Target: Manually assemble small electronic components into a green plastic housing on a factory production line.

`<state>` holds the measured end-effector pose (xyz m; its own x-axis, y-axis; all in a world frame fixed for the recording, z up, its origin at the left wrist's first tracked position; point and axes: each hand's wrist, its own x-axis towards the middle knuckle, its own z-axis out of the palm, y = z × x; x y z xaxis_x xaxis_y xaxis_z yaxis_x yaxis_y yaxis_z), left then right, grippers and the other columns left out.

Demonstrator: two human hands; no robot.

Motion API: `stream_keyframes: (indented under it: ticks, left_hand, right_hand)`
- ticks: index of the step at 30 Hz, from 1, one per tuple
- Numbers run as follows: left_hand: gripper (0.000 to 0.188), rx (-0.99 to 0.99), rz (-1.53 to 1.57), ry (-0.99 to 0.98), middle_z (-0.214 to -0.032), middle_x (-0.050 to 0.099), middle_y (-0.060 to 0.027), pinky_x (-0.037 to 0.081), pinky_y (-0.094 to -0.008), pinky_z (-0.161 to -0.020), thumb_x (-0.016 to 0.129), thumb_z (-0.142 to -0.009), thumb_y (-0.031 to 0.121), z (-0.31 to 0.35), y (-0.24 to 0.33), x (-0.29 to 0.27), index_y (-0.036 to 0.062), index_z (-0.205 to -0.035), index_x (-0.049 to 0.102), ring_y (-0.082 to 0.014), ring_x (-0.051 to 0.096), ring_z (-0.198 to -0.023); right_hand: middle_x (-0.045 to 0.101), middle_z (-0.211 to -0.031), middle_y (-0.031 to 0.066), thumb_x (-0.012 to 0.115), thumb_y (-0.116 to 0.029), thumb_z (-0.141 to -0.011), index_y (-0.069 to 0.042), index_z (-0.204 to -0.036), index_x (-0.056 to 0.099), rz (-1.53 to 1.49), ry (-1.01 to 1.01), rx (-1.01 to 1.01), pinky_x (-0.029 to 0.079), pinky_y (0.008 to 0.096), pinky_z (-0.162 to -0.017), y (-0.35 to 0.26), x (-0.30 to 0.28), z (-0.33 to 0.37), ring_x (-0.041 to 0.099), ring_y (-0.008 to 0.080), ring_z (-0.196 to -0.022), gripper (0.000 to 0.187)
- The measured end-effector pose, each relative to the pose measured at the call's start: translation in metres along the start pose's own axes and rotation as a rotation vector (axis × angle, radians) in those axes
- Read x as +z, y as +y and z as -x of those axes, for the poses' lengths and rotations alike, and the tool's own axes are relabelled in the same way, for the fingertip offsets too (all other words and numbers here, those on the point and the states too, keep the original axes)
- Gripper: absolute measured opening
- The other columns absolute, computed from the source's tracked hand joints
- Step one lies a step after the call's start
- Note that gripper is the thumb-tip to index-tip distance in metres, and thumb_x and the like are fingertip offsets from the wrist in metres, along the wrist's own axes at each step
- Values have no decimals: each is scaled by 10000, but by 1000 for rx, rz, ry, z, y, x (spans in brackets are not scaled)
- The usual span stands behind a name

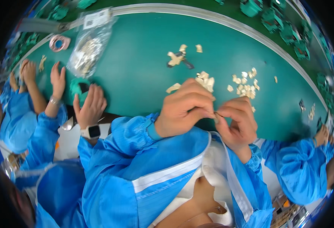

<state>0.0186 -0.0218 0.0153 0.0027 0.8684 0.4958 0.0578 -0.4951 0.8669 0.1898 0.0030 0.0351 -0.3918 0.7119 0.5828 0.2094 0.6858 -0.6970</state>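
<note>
My left hand [188, 108] and my right hand [237, 121] meet in front of my chest, thumbs and forefingers pinched together. Between the fingertips is a tiny brownish-cream piece [216, 119], mostly covered, so its kind is unclear. Just beyond my left hand lies a cluster of small cream-coloured parts [208, 81], partly hidden by the knuckles. A looser group of cream pieces [246, 86] is spread on the green table beyond my right hand. Farther off, more cream pieces [174, 59] lie with dark strips [188, 64].
To the left are a clear plastic bag of small parts [86, 53] and a pink tape roll [59, 43]. A co-worker's hands [91, 104] are by a green part [79, 88]. Another person [302, 167] sits at right. Green parts [273, 21] lie beyond the metal table rail [212, 16].
</note>
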Motion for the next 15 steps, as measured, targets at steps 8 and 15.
stream_keyframes:
  ticks: [8,15]
  left_hand:
    - [128,30,71,73,-824,581,-75,437,-277,-676,684,-781,11,5,-3,5,34,-807,561,-186,533,-744]
    - [137,-210,-100,279,-842,583,-72,444,-272,-677,706,-764,30,21,-7,-15,24,-825,584,-181,537,-772]
  right_hand:
    - [577,-804,111,683,78,-707,19,-853,585,-35,13,85,418,300,-659,-4,-4,1,514,214,-711,185]
    - [554,-852,89,624,94,-787,36,-866,558,-95,66,262,392,252,-688,-5,1,-20,486,154,-759,118]
